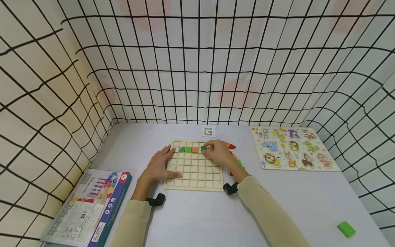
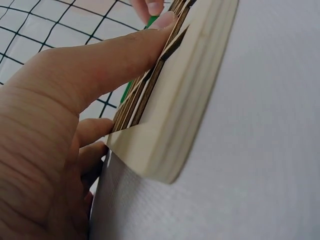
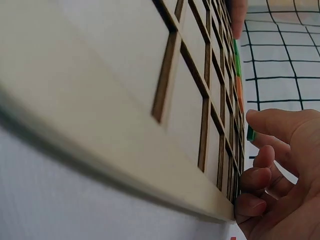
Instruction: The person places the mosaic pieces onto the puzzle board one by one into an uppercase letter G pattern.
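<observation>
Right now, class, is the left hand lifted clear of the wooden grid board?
No, the left hand rests flat on the wooden grid board's left edge.

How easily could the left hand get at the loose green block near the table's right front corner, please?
Probably not easily. The left hand rests on the grid board's left edge, while the green block lies far right, beyond the right forearm, which crosses the way.

Grid board (image 1: 194, 171) at mid bench (image 1: 191, 219), with a row of tiles (image 1: 189, 150) in its far row. Left hand (image 1: 158, 166) flat on board's left edge, right hand (image 1: 217, 152) at far right corner. Small card (image 1: 208, 131) just beyond. Loose pieces (image 1: 236, 157) right of board; animal puzzle (image 1: 293, 148) farther right. Box (image 1: 89, 206) near left; lone block (image 1: 346, 228) near right.
</observation>
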`<state>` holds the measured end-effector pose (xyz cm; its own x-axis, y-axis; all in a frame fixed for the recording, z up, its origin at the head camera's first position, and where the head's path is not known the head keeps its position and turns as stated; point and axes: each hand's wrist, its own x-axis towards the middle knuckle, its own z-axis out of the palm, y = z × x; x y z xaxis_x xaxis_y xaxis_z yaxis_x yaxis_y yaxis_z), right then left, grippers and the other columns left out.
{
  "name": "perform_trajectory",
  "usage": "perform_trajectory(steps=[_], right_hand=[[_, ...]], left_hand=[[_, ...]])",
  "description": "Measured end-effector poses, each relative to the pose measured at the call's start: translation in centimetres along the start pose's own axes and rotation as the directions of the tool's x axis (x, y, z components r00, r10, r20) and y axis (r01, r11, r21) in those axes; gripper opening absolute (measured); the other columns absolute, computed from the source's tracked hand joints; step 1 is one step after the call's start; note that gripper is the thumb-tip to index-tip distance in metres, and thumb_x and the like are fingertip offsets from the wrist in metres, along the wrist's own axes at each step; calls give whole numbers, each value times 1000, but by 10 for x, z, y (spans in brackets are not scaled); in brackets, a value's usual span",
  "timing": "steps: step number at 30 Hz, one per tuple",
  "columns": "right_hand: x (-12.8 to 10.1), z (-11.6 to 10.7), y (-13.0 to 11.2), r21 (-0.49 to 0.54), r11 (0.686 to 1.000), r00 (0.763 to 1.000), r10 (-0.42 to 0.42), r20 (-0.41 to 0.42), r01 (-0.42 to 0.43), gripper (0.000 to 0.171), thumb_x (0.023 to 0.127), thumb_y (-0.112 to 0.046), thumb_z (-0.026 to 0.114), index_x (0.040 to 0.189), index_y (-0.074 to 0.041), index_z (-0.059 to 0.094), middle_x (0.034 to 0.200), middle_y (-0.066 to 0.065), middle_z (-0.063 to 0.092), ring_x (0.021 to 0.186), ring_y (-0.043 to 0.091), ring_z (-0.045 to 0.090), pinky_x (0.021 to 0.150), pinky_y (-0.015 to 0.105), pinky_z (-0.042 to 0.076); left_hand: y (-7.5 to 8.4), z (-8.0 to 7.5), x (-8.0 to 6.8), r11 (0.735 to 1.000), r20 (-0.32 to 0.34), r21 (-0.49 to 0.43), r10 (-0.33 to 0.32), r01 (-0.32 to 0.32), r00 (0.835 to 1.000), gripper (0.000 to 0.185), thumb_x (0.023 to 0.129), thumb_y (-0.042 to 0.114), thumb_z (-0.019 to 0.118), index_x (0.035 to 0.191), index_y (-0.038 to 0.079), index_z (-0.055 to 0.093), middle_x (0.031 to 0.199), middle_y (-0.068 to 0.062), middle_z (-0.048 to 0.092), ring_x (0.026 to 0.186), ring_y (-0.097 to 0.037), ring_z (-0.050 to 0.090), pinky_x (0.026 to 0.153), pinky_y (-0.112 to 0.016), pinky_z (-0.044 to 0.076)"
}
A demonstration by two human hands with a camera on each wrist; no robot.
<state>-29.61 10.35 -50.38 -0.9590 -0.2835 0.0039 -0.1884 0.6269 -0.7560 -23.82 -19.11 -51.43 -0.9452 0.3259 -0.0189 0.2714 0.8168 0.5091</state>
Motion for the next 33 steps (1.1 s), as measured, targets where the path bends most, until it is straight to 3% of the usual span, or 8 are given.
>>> perform_trajectory(steps=[15, 23, 33], right_hand=[[2, 5, -12, -85, 995, 999, 48, 4, -48, 24, 91, -27, 79, 112, -16, 79, 66, -2, 53, 55, 12, 43, 51, 25, 28], [2, 4, -10, -53, 997, 999, 48, 8, -47, 24, 90, -28, 78, 111, -15, 78, 65, -2, 52, 55, 12, 43, 51, 25, 30], [-10, -10, -4, 68, 998, 1000, -14, 12, 13, 26, 93, -24, 77, 116, -11, 76, 76, 3, 60, 64, 16, 47, 58, 28, 39]], left_hand=[[-2, 3, 2, 999, 0, -10, -31, 31, 1000, 120, 67, 65, 83, 163, 15, 32, 173, -10, 21, 160, -35, 19, 130, -54, 15], [1, 1, 3, 1000, 7, -8, -30, 30, 1000, 119, 68, 65, 83, 163, 16, 31, 173, -11, 20, 160, -35, 18, 131, -54, 13], [0, 1, 2, 999, 10, -17, -34, 34, 999, 119, 68, 64, 84, 163, 16, 31, 173, -10, 19, 160, -35, 17, 131, -54, 13]])
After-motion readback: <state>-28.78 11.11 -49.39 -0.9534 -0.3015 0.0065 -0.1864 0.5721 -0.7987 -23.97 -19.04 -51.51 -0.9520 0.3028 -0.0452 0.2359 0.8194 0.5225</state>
